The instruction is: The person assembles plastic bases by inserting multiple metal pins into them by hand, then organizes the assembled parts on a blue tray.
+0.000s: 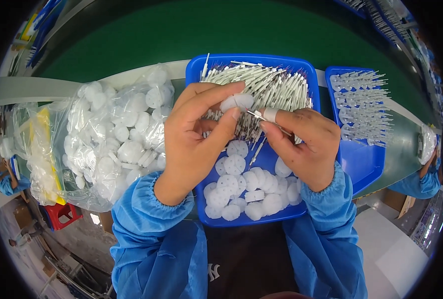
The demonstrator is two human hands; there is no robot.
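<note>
My left hand pinches a round translucent white plastic disc between thumb and fingers. Facing it, my right hand grips a thin pale rod with a dark tip, its end close to the disc's edge; whether they touch I cannot tell. White tape wraps one right finger. Both hands are over a blue tray. Its far part holds a heap of thin white rods with fine leads. Several loose white discs lie in its near part.
Left of the tray lies a clear plastic bag full of white discs. A second blue tray on the right holds rows of discs with rods attached. A red stool stands below the green table. Other people in blue work at both sides.
</note>
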